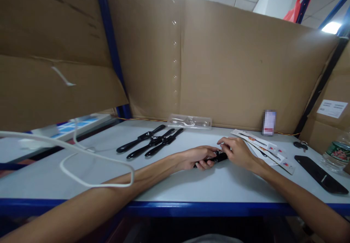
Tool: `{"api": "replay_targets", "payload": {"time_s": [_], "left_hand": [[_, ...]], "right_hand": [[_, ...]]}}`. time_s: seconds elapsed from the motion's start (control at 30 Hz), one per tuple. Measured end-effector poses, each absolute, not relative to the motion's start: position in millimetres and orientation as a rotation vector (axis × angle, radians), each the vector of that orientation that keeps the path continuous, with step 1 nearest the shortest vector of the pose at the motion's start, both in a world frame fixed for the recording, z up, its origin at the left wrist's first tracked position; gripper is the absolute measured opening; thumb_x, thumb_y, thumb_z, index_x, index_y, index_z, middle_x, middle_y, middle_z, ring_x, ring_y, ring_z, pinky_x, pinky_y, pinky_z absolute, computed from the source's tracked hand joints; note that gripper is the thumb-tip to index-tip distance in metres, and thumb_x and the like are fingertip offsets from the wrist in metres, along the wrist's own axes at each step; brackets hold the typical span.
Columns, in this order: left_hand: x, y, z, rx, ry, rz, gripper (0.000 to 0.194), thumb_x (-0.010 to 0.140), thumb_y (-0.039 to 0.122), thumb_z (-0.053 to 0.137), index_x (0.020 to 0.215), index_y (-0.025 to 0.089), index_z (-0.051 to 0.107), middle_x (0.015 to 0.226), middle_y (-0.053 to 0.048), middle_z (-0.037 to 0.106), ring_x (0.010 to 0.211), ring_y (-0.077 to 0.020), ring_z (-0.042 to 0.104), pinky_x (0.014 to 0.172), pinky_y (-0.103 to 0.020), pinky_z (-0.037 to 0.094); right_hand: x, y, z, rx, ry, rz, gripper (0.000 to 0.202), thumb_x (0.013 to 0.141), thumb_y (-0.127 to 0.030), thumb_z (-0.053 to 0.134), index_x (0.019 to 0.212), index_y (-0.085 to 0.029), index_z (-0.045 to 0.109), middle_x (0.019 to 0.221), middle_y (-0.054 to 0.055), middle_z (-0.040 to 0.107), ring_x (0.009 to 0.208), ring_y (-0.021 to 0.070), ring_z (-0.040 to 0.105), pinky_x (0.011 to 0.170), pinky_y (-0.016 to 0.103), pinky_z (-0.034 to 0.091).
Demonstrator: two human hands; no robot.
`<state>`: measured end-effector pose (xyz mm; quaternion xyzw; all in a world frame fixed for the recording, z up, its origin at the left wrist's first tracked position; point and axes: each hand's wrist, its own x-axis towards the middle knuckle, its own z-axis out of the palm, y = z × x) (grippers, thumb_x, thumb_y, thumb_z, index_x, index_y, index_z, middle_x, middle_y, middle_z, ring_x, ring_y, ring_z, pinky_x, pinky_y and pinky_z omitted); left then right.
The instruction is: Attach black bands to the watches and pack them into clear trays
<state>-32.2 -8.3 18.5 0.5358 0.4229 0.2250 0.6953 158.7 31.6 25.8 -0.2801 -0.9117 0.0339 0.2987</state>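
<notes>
My left hand (201, 158) is wrapped around a glossy black long-handled utensil (220, 157) above the table's front half; its exact kind is unclear. My right hand (236, 152) is closed at the right end of the same piece, thumb and fingers bent over it. Both palms hide much of the utensil. To the left lie three similar black utensils (140, 138), side by side and slanted. A clear plastic blister tray (189, 121) rests behind them against the cardboard. Printed cards (259, 143) with pictures of a black utensil are fanned out beyond my right hand.
A white cable (95, 185) loops over the left side, across my left forearm. On the right are a black phone-like object (319, 173), keys (300, 145), a plastic bottle (337, 153) and a small upright box-like item (269, 122). Cardboard walls (232, 68) enclose the grey tabletop (175, 188).
</notes>
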Motion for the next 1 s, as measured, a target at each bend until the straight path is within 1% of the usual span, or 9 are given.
{"api": "replay_targets", "payload": {"time_s": [0.1, 0.2, 0.27, 0.4, 0.53, 0.63, 0.83, 0.9, 1.0], "left_hand": [[-32.2, -8.0, 18.1, 1.193, 0.954, 0.500, 0.010, 0.089, 0.023, 0.047, 0.099, 0.023, 0.044, 0.057, 0.008, 0.036, 0.038, -0.0044, 0.016, 0.039, -0.017, 0.007], [-31.5, -8.0, 18.4, 1.184, 0.979, 0.503, 0.005, 0.090, 0.022, 0.044, 0.094, 0.023, 0.042, 0.056, 0.007, 0.036, 0.038, -0.0048, 0.016, 0.038, -0.017, 0.006], [-31.2, -8.6, 19.1, 1.184, 0.980, 0.505, 0.008, 0.089, 0.022, 0.045, 0.096, 0.023, 0.043, 0.056, 0.007, 0.036, 0.038, -0.0049, 0.017, 0.038, -0.017, 0.006], [-31.9, -9.7, 19.5, 1.202, 0.939, 0.499, 0.021, 0.086, 0.023, 0.051, 0.106, 0.023, 0.046, 0.057, 0.008, 0.038, 0.038, -0.0045, 0.018, 0.039, -0.016, 0.007], [-32.4, -8.4, 17.7, 1.201, 0.947, 0.501, 0.021, 0.082, 0.027, 0.055, 0.101, 0.023, 0.045, 0.057, 0.008, 0.038, 0.038, -0.0041, 0.017, 0.039, -0.016, 0.006], [-31.7, -7.6, 17.2, 1.189, 0.960, 0.505, 0.021, 0.081, 0.027, 0.057, 0.095, 0.023, 0.042, 0.056, 0.009, 0.037, 0.038, -0.0039, 0.017, 0.039, -0.016, 0.007], [-30.6, -10.3, 20.6, 1.188, 0.950, 0.502, 0.028, 0.081, 0.024, 0.054, 0.106, 0.022, 0.043, 0.057, 0.009, 0.038, 0.039, -0.0045, 0.017, 0.040, -0.017, 0.006], [-30.6, -11.2, 21.6, 1.190, 0.950, 0.499, 0.027, 0.081, 0.024, 0.054, 0.105, 0.022, 0.043, 0.057, 0.009, 0.038, 0.039, -0.0043, 0.017, 0.040, -0.017, 0.006], [-30.2, -11.9, 22.0, 1.193, 0.971, 0.506, 0.021, 0.080, 0.024, 0.054, 0.098, 0.023, 0.042, 0.057, 0.009, 0.037, 0.039, -0.0041, 0.017, 0.039, -0.017, 0.006]], "right_hand": [[157.7, 29.3, 27.3, -0.704, -2.432, 0.271, 0.026, 0.088, -0.009, 0.048, 0.097, -0.018, 0.071, 0.073, 0.002, 0.072, 0.064, 0.0144, 0.063, 0.063, 0.024, 0.042], [156.8, 26.8, 27.7, -0.620, -2.435, 0.392, 0.027, 0.088, -0.008, 0.047, 0.095, -0.020, 0.071, 0.077, 0.001, 0.073, 0.068, 0.0130, 0.065, 0.065, 0.022, 0.043], [157.3, 26.4, 27.6, -0.627, -2.448, 0.309, 0.028, 0.089, -0.008, 0.047, 0.096, -0.020, 0.071, 0.083, 0.002, 0.074, 0.072, 0.0141, 0.065, 0.068, 0.023, 0.043], [159.8, 28.1, 27.5, -0.746, -2.463, 0.062, 0.029, 0.088, -0.009, 0.047, 0.100, -0.018, 0.071, 0.084, 0.007, 0.074, 0.071, 0.0168, 0.065, 0.066, 0.026, 0.041], [158.6, 27.4, 27.6, -0.723, -2.446, 0.221, 0.028, 0.088, -0.009, 0.047, 0.097, -0.018, 0.072, 0.077, 0.003, 0.073, 0.066, 0.0147, 0.064, 0.064, 0.024, 0.042], [157.2, 25.9, 27.1, -0.649, -2.440, 0.360, 0.028, 0.089, -0.009, 0.047, 0.096, -0.020, 0.072, 0.079, 0.002, 0.074, 0.068, 0.0131, 0.065, 0.065, 0.022, 0.042], [160.6, 28.7, 25.7, -0.722, -2.465, 0.042, 0.027, 0.091, -0.011, 0.047, 0.098, -0.019, 0.071, 0.084, 0.006, 0.074, 0.070, 0.0151, 0.064, 0.065, 0.024, 0.038], [160.3, 29.1, 25.6, -0.736, -2.466, 0.068, 0.027, 0.091, -0.011, 0.047, 0.098, -0.019, 0.071, 0.079, 0.005, 0.073, 0.066, 0.0147, 0.063, 0.063, 0.024, 0.038], [158.3, 27.7, 25.6, -0.679, -2.469, 0.267, 0.028, 0.091, -0.009, 0.046, 0.096, -0.018, 0.071, 0.075, 0.003, 0.073, 0.064, 0.0130, 0.063, 0.062, 0.022, 0.039]]}}
